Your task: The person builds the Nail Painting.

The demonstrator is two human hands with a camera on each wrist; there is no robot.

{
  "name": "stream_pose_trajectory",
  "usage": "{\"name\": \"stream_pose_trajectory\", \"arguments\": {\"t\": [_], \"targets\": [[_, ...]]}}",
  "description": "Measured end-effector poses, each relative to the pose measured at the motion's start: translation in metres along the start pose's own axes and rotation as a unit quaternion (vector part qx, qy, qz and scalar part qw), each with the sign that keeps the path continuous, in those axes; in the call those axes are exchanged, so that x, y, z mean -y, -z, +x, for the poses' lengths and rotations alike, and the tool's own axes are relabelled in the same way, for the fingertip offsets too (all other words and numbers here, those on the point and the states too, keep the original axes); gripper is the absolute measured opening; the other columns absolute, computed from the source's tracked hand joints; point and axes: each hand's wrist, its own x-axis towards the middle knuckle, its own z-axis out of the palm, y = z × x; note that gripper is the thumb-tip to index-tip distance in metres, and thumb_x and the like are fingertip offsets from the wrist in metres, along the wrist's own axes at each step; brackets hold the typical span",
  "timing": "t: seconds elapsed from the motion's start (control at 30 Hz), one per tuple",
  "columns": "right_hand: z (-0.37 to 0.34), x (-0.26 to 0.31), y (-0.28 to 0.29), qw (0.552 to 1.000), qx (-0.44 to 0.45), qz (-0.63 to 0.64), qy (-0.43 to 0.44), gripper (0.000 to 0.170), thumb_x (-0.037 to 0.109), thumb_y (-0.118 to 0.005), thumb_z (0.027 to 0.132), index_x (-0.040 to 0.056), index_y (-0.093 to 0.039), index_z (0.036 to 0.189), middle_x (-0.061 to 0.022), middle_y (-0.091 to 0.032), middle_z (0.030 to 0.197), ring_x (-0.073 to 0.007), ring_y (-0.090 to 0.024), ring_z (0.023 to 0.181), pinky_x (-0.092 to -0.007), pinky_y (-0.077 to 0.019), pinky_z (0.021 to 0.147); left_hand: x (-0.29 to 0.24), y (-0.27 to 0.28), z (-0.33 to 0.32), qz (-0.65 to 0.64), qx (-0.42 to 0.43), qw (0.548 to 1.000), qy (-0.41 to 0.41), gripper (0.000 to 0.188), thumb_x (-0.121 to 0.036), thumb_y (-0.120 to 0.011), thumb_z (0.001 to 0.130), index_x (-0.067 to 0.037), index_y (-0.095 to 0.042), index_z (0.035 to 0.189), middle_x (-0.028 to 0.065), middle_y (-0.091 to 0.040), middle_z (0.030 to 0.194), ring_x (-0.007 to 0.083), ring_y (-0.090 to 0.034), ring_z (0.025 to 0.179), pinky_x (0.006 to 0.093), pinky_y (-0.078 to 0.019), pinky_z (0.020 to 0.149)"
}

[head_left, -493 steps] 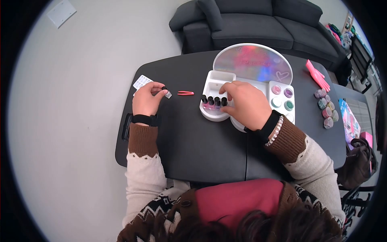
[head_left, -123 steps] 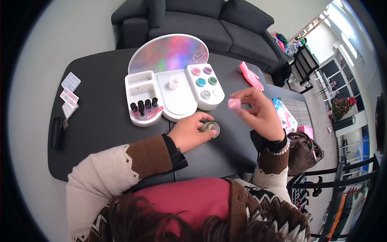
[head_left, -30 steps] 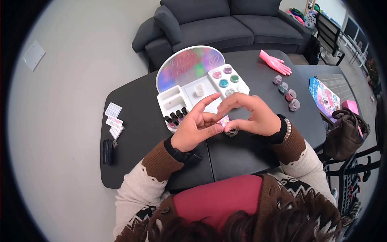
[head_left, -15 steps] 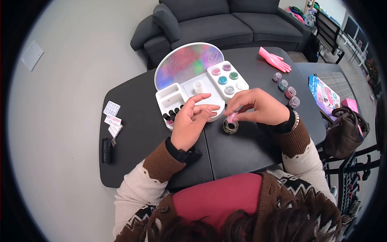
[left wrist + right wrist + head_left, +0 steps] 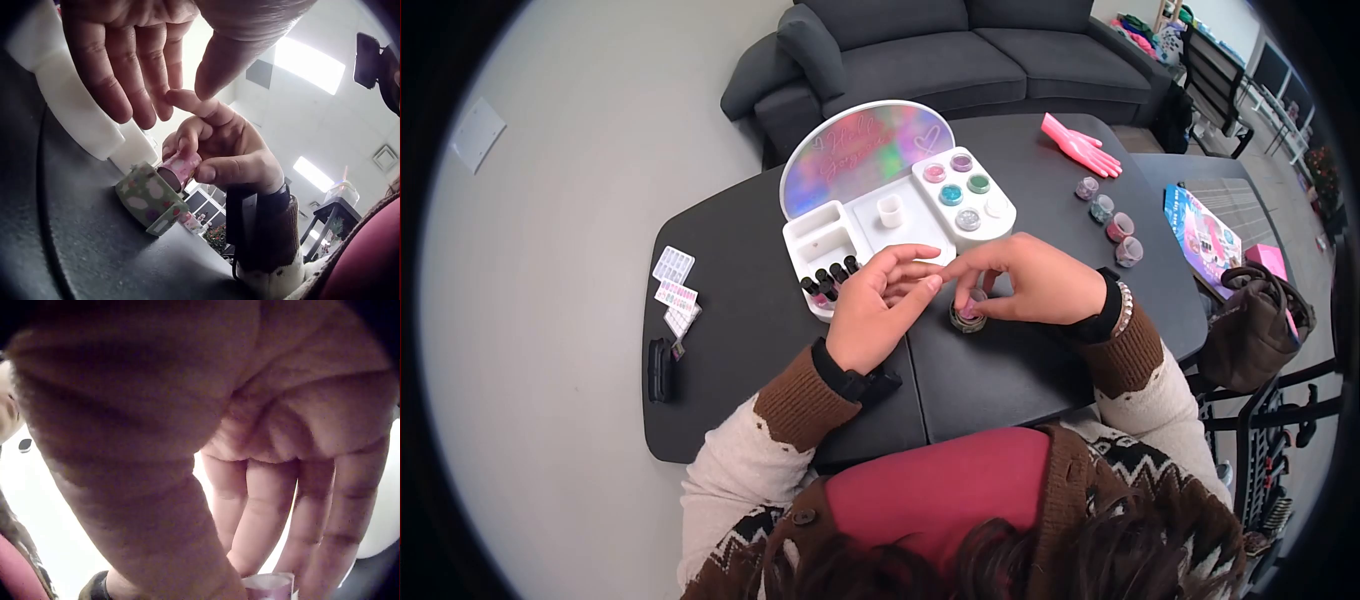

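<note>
My right hand (image 5: 1045, 285) pinches a small pink printed roll (image 5: 181, 167) between thumb and fingers. A hollow end of the roll shows in the left wrist view. Right below it, a wider ring-shaped roll (image 5: 147, 197) with a green floral print stands on the black table; from the head, the pink roll overlaps its opening. My left hand (image 5: 875, 312) hovers to the left with its fingers extended and nothing in them. Its thumb tip is close to the right index fingertip. In the right wrist view the pale rim of the pink roll (image 5: 270, 585) shows at the bottom.
Behind the hands stands a white nail station (image 5: 880, 215) with a white cup (image 5: 890, 211), black-capped polish bottles (image 5: 837, 272) and glitter jars (image 5: 951, 194). Several more jars (image 5: 1119, 227) and a pink model hand (image 5: 1082, 147) lie right. Sticker sheets (image 5: 676, 293) and a black case (image 5: 660, 370) lie left.
A second ago both hands were at the pink roll. The left hand has let go and moved slightly left; the right has lowered the roll to the green one's opening.
</note>
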Motion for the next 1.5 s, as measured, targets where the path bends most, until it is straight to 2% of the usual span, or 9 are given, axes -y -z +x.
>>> {"name": "stream_pose_trajectory", "arguments": {"t": [0.13, 0.4, 0.6, 0.7, 0.8, 1.13, 1.23, 1.33, 1.5], "targets": [[0.002, 0.006, 0.004, 0.999, -0.003, -0.035, -0.006, 0.040, -0.001, -0.075, 0.089, 0.0039, -0.072, 0.129, -0.0075, -0.078, 0.099, -0.0199, -0.075, 0.095, -0.0351, -0.0620, 0.087, -0.005, -0.004, -0.002, 0.026, -0.005, 1.000, 0.008, 0.036, -0.011, -0.072, 0.104, -0.002, -0.061, 0.137, 0.0106, -0.075, 0.125, 0.0111, -0.070, 0.108, 0.0283, -0.0552, 0.097], [-0.003, 0.009, 0.002, 0.992, -0.005, -0.126, -0.023, 0.013, 0.008, -0.078, 0.092, 0.0023, -0.075, 0.104, -0.0125, -0.075, 0.101, -0.0264, -0.076, 0.091, -0.0363, -0.0627, 0.082, -0.002, -0.003, -0.004, 0.029, -0.002, 1.000, 0.003, 0.036, -0.009, -0.073, 0.102, -0.002, -0.062, 0.136, 0.0109, -0.076, 0.125, 0.0111, -0.071, 0.108, 0.0284, -0.0561, 0.097], [-0.001, 0.012, -0.003, 0.988, -0.006, -0.157, -0.008, 0.010, 0.006, -0.077, 0.090, 0.0023, -0.076, 0.099, -0.0143, -0.073, 0.100, -0.0319, -0.075, 0.092, -0.0398, -0.0608, 0.081, 0.001, -0.003, -0.007, 0.041, 0.042, 0.998, 0.023, 0.035, -0.008, -0.070, 0.103, -0.002, -0.063, 0.137, 0.0099, -0.075, 0.126, 0.0105, -0.071, 0.108, 0.0275, -0.0547, 0.098], [-0.002, 0.010, -0.009, 0.979, -0.014, -0.204, 0.016, 0.011, 0.007, -0.076, 0.089, 0.0021, -0.076, 0.099, -0.0146, -0.070, 0.101, -0.0353, -0.072, 0.094, -0.0417, -0.0594, 0.083, 0.005, -0.005, -0.008, 0.058, 0.080, 0.995, 0.029, 0.036, -0.009, -0.074, 0.101, 0.000, -0.064, 0.135, 0.0140, -0.077, 0.122, 0.0172, -0.076, 0.107, 0.0299, -0.0609, 0.095], [-0.003, 0.015, -0.014, 0.975, -0.019, -0.222, -0.018, 0.011, 0.007, -0.074, 0.089, 0.0018, -0.076, 0.098, -0.0152, -0.069, 0.102, -0.0366, -0.071, 0.095, -0.0437, -0.0585, 0.084, 0.005, -0.004, -0.009, 0.056, 0.090, 0.993, 0.047, 0.036, -0.005, -0.071, 0.101, 0.000, -0.063, 0.136, 0.0107, -0.076, 0.125, 0.0131, -0.073, 0.109, 0.0284, -0.0564, 0.099], [-0.003, 0.012, -0.018, 0.967, -0.031, -0.253, -0.020, 0.012, 0.008, -0.074, 0.087, 0.0031, -0.075, 0.098, -0.0156, -0.071, 0.097, -0.0374, -0.072, 0.089, -0.0451, -0.0584, 0.081, 0.007, -0.003, -0.009, 0.060, 0.086, 0.994, 0.040, 0.033, -0.006, -0.072, 0.101, 0.001, -0.064, 0.133, 0.0143, -0.077, 0.123, 0.0178, -0.076, 0.108, 0.0302, -0.0610, 0.096], [-0.002, 0.018, -0.020, 0.969, -0.050, -0.239, -0.035, 0.015, 0.011, -0.078, 0.086, 0.0040, -0.074, 0.099, -0.0151, -0.071, 0.097, -0.0376, -0.072, 0.089, -0.0450, -0.0582, 0.080, 0.010, -0.003, -0.008, 0.071, 0.083, 0.994, 0.013, 0.034, -0.006, -0.072, 0.101, 0.001, -0.064, 0.133, 0.0149, -0.077, 0.123, 0.0180, -0.076, 0.109, 0.0302, -0.0611, 0.095], [-0.003, 0.026, -0.016, 0.977, -0.056, -0.187, -0.082, 0.021, 0.016, -0.083, 0.084, 0.0054, -0.074, 0.100, -0.0138, -0.071, 0.096, -0.0366, -0.072, 0.089, -0.0451, -0.0576, 0.081, 0.004, -0.002, -0.009, 0.053, 0.093, 0.992, 0.059, 0.035, -0.004, -0.071, 0.101, -0.001, -0.064, 0.136, 0.0121, -0.076, 0.127, 0.0126, -0.073, 0.108, 0.0286, -0.0566, 0.099], [-0.016, 0.024, -0.014, 0.949, -0.068, -0.308, -0.024, 0.011, 0.017, -0.082, 0.086, 0.0105, -0.078, 0.093, -0.0068, -0.071, 0.095, -0.0300, -0.071, 0.097, -0.0434, -0.0571, 0.082, 0.002, -0.003, -0.010, 0.060, 0.096, 0.992, 0.052, 0.036, -0.004, -0.071, 0.101, -0.001, -0.063, 0.136, 0.0115, -0.077, 0.125, 0.0124, -0.073, 0.108, 0.0284, -0.0564, 0.098]]}}
